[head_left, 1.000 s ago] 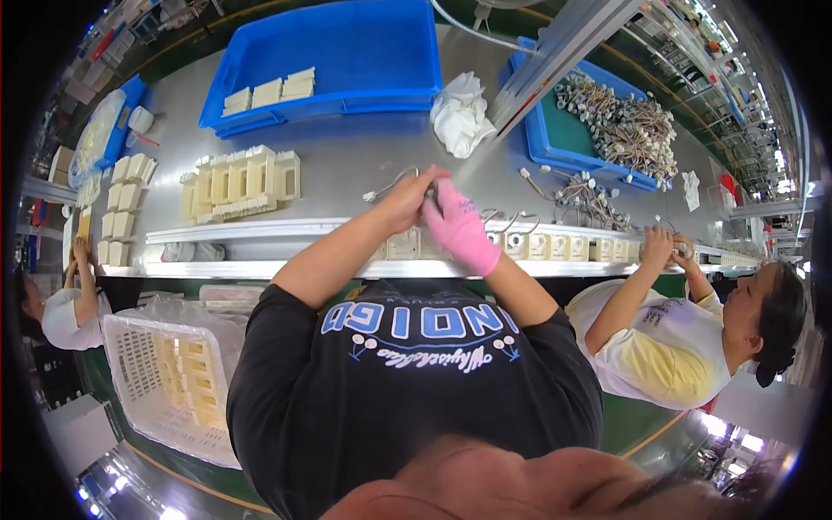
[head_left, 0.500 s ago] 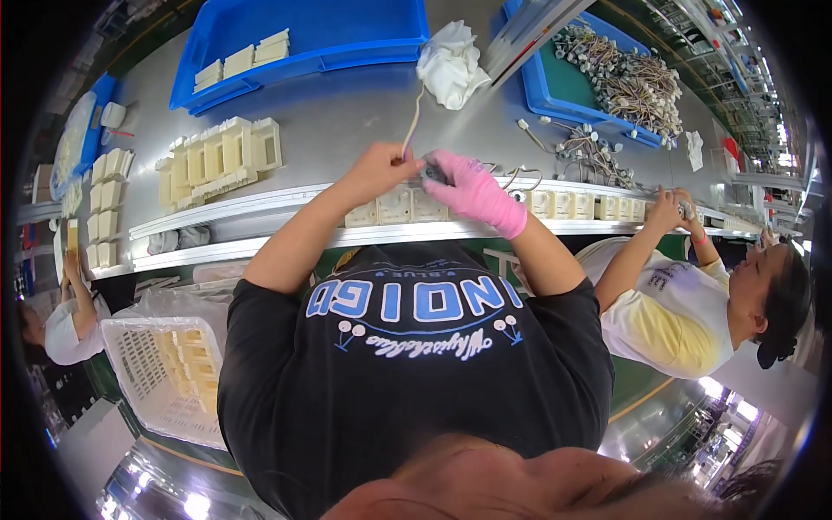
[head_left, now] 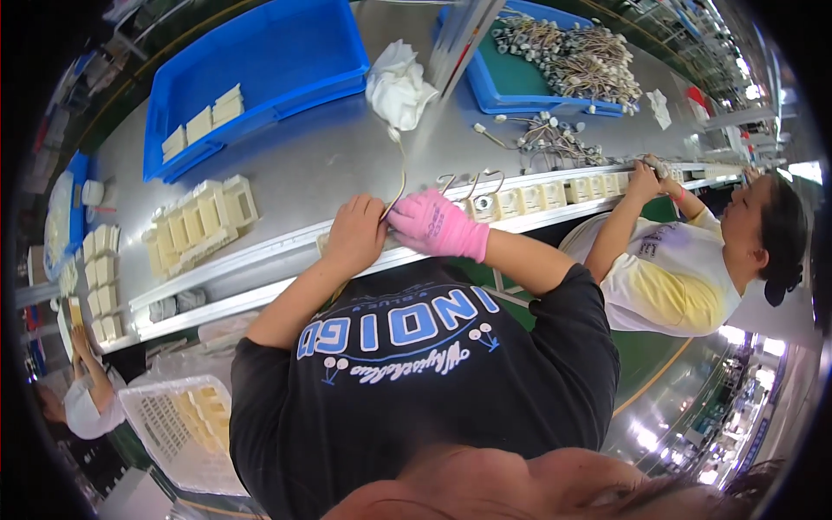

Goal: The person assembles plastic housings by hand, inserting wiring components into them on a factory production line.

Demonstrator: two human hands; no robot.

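Note:
My bare left hand (head_left: pixel 355 234) and my right hand (head_left: pixel 439 225), in a pink glove, meet over the near metal rail. A thin cable (head_left: pixel 401 178) with a small white connector (head_left: pixel 394 135) at its far end runs down between them. The left fingers are curled closed at the cable's lower end. The gloved fingers are bent closed beside it, and whatever they grip is hidden. A row of cream plastic housings (head_left: pixel 539 201) sits in the rail to the right of the glove. In the nearest housing a round metal part (head_left: pixel 483 204) shows, with cables curling up behind it.
Cream housings stand in a block (head_left: pixel 201 227) at the left. A blue tray (head_left: pixel 260 74) holds a few more. White crumpled plastic (head_left: pixel 399 85) lies beside a metal post (head_left: pixel 459 48). Another blue tray (head_left: pixel 498 106) holds many cables. A co-worker (head_left: pixel 667 269) works on the right.
Both hands have come down and nearer to the rail. The grey part that showed at the gloved fingers is now hidden. The whole view has shifted and turned a little.

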